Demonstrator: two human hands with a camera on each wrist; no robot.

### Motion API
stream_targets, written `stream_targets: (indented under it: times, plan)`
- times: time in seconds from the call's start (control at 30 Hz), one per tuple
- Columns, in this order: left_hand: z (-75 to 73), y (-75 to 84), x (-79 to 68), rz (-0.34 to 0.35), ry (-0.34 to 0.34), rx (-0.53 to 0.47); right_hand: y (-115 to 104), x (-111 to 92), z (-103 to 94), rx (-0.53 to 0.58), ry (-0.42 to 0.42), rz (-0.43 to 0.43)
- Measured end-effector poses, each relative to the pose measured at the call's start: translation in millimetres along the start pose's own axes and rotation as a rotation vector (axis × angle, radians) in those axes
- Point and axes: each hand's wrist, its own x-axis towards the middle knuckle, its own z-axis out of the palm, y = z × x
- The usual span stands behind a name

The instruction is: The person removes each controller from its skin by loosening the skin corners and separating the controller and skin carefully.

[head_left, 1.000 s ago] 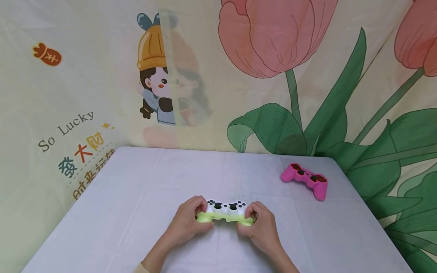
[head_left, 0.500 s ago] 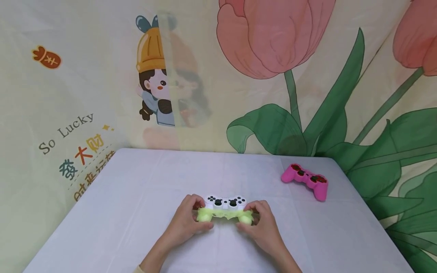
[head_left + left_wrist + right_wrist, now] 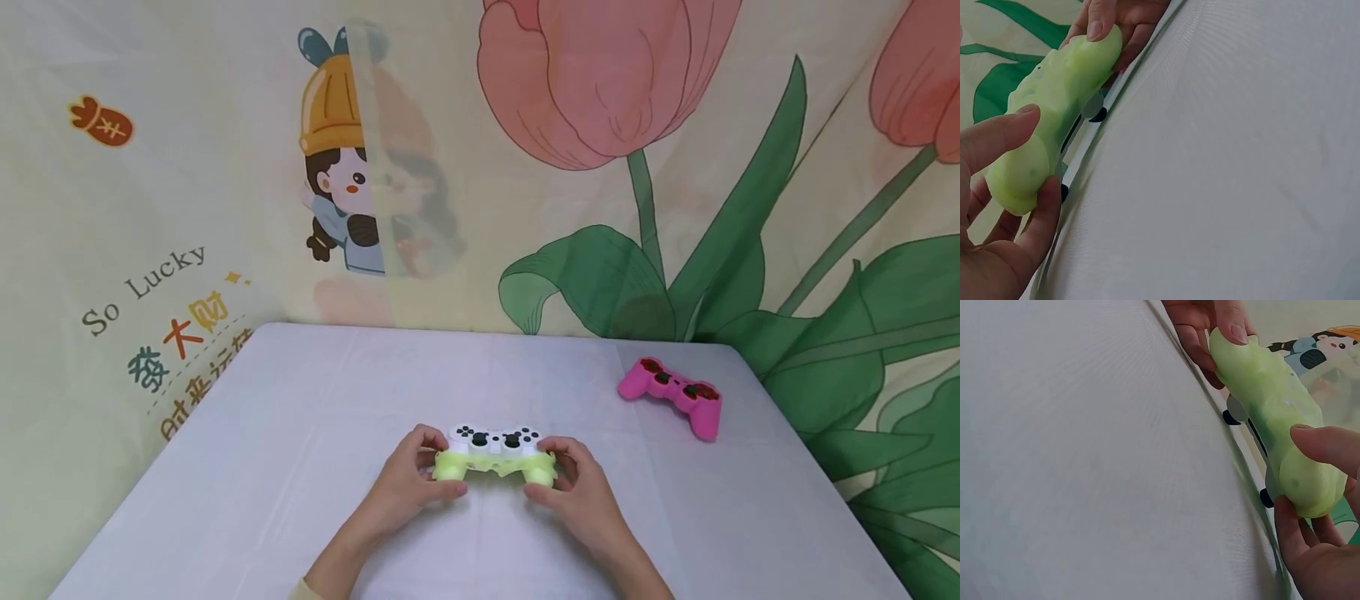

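Note:
A white game controller [image 3: 495, 447] with black thumbsticks and buttons faces up over the near middle of the table. A pale yellow-green silicone cover [image 3: 451, 469] wraps its handles and near side, leaving the white button face bare. My left hand [image 3: 408, 479] holds the left handle, thumb on the near side and fingers at the outer edge. The right hand [image 3: 583, 492] grips the other handle the same way. Both wrist views show the cover's rounded underside [image 3: 1054, 106] with each thumb pressing on it; black thumbsticks [image 3: 1232, 417] stick out on the opposite side.
A pink controller [image 3: 671, 397] with dark red and black buttons lies at the table's back right. White cloth covers the table [image 3: 337, 392]. Behind it hangs a printed curtain [image 3: 442, 83] with tulips and a cartoon figure.
Both hands have raised the controller slightly, away from me. The cover's loose upper edge shows more evenly along the white face, and the fingers have shifted a little. The pink controller stays put.

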Motion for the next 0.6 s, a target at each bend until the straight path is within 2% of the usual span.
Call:
stream_targets:
  times: [0.17,0.4,0.6]
  plan:
    - [-0.1,0.1,2.1,-0.047,-0.01,-0.054,0.1,1.5,-2.4,0.035,-0.006,0.021]
    - [0.4,1.4,1.9,-0.064,0.009,-0.101,4.6,2.5,-4.0,0.073,-0.038,-0.007]
    - [0.5,1.1,1.7,-0.036,0.015,-0.012,4.4,3.3,-4.0,-0.007,0.004,0.001]
